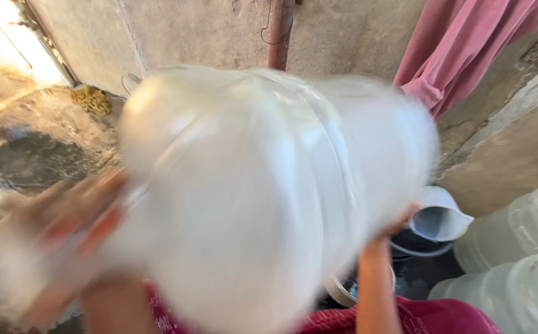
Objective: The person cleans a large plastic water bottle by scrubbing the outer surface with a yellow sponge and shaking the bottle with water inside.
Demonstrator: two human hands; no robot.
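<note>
- Right hand [399, 224] cups the jug's [262, 192] far end, fingers wrapped.
- Left hand [64, 247] at its neck; blurred, grip unclear.
- Jug looks light, thin-walled, slippery; best held by both ends.

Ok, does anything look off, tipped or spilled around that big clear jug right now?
The big clear jug is tilted on its side in mid-air and motion-blurred, with the right hand under its base and the blurred left hand at its neck end. No spill is visible. The white pitcher behind it sits upright.
</note>
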